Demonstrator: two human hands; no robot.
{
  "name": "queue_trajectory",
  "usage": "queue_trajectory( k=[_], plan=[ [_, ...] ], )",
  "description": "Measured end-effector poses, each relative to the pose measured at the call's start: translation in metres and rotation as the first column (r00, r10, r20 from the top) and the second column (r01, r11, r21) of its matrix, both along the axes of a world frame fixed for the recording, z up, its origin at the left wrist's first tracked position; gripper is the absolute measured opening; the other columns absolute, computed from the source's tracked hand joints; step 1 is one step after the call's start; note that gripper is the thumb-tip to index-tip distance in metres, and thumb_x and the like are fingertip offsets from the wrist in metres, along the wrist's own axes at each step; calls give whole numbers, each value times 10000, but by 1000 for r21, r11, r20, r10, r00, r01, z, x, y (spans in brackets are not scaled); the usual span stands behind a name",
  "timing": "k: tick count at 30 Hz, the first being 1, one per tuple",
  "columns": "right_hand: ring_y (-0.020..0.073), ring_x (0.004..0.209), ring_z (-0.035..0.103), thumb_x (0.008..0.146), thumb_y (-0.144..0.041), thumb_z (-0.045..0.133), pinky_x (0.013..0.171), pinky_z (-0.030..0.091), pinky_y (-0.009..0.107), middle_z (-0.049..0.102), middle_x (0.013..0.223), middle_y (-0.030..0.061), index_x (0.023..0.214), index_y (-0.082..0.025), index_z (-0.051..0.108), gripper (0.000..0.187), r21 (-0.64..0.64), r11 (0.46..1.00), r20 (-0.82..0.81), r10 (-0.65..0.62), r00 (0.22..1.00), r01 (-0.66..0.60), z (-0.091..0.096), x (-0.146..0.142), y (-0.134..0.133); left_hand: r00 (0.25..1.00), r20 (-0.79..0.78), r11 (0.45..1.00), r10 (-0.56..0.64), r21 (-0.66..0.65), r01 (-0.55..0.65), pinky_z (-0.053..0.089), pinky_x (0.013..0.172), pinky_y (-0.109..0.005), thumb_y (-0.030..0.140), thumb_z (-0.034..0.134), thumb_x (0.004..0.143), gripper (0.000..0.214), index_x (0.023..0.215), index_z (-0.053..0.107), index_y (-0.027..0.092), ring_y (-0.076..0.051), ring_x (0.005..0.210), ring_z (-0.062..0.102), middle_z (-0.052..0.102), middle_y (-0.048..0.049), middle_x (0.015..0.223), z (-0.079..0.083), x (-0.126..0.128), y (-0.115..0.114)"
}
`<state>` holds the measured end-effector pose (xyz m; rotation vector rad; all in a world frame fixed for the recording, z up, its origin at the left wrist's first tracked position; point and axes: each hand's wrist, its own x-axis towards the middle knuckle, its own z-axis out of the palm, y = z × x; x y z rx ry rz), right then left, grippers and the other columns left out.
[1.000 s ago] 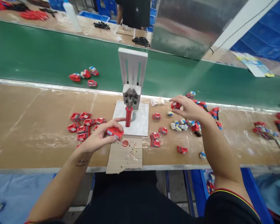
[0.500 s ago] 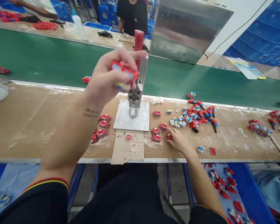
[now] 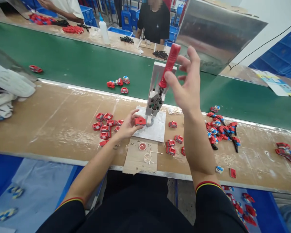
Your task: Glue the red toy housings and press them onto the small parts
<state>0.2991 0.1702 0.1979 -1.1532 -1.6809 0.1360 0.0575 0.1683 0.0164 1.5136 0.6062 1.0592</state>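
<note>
My left hand [image 3: 129, 126] pinches a red toy car piece [image 3: 140, 121] between thumb and fingers. It holds the piece at the left of the hand press's [image 3: 155, 100] white tip, just above the pale base plate [image 3: 157, 132]. My right hand [image 3: 188, 84] is raised beside the press's red handle [image 3: 171, 63]. Its thumb lies close to the handle's lower end, and the fingers are spread behind and to the right; whether it touches cannot be made out. Several red toy cars [image 3: 105, 128] sit left of the plate, others [image 3: 170, 150] to its right.
A cardboard piece [image 3: 133, 161] with a cup of red liquid [image 3: 142, 146] and a cup with swabs [image 3: 147, 158] lies in front. A pile of red, blue and black parts [image 3: 219, 132] is on the right. Behind runs a green conveyor [image 3: 87, 61]; co-workers sit beyond.
My left hand has come down from beside the handle to the press tip with the toy piece. The right hand has left the red cars on the table and risen to the handle.
</note>
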Motion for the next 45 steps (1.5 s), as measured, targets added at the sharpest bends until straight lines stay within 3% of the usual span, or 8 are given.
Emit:
queue_trajectory(
  k=[4, 9, 18, 22, 25, 31, 39, 45],
  plan=[
    [274, 1263, 685, 1040, -660, 547, 1076, 578, 469, 723, 1233, 61, 1479, -316, 520, 558, 14, 994, -44, 112, 993, -111, 15, -21, 28, 1000, -14, 1000, -2, 5, 2, 598, 1064, -487, 297, 905, 737, 662, 1313, 596, 191, -265, 1112, 747, 750, -126, 1196, -22, 31, 29],
    [211, 1035, 738, 1030, -410, 682, 938, 627, 406, 776, 1103, 30, 1248, -289, 645, 252, 130, 971, 31, 196, 980, -198, 20, -40, -32, 999, 5, 998, -53, -18, 53, 613, 1050, -486, 267, 907, 729, 471, 1116, 663, 155, -250, 1056, 755, 754, -121, 1155, -25, 45, 37],
    [240, 1216, 652, 978, -142, 689, 971, 595, 437, 789, 1239, 9, 1059, -318, 721, 196, 254, 937, 425, 114, 898, -239, -47, -36, -93, 995, 40, 995, -96, -34, 97, 609, 980, -407, 270, 864, 782, 382, 1079, 644, 175, -223, 1035, 730, 741, -76, 1121, -15, 51, 28],
    [221, 1228, 634, 987, -144, 623, 960, 592, 419, 653, 1444, 5, 1208, -393, 718, 346, 150, 979, 67, 127, 990, -136, -73, -41, -107, 994, 48, 994, -97, -38, 99, 599, 960, -396, 281, 889, 745, 401, 1043, 639, 187, -202, 982, 733, 743, -69, 1091, -20, 55, 32],
    [210, 1089, 689, 1045, -395, 598, 842, 620, 387, 659, 1368, 59, 1288, -355, 648, 251, -93, 966, -477, 169, 862, -241, -90, -55, -119, 995, 47, 995, -92, -33, 94, 599, 948, -396, 275, 894, 749, 394, 1043, 644, 192, -199, 963, 738, 754, -75, 1079, -23, 56, 33],
    [176, 674, 696, 905, -609, 770, 586, 583, 309, 724, 821, -14, 1104, -293, 515, 452, -415, 682, -780, 75, 621, -603, -100, -81, -122, 995, 45, 996, -85, -11, 85, 602, 969, -415, 291, 889, 779, 392, 1069, 646, 190, -225, 1006, 753, 770, -89, 1071, -26, 54, 30],
    [144, 656, 691, 830, -611, 808, 535, 535, 255, 755, 974, 42, 1014, -239, 612, 459, -550, 760, -587, -58, 807, -346, -134, -71, -82, 994, -40, 994, -98, 43, 100, 615, 933, -435, 462, 847, 840, 441, 1086, 628, 169, -258, 988, 766, 772, -136, 1106, -26, 53, 28],
    [177, 802, 747, 940, -518, 739, 601, 590, 287, 713, 1324, 156, 1303, -236, 635, 471, -548, 822, -495, -169, 853, -155, -124, -34, -142, 961, -251, 974, -113, 162, 156, 587, 1067, -447, 317, 877, 760, 488, 1195, 695, 195, -286, 1171, 744, 781, -107, 1232, -4, 24, 46]
  ],
)
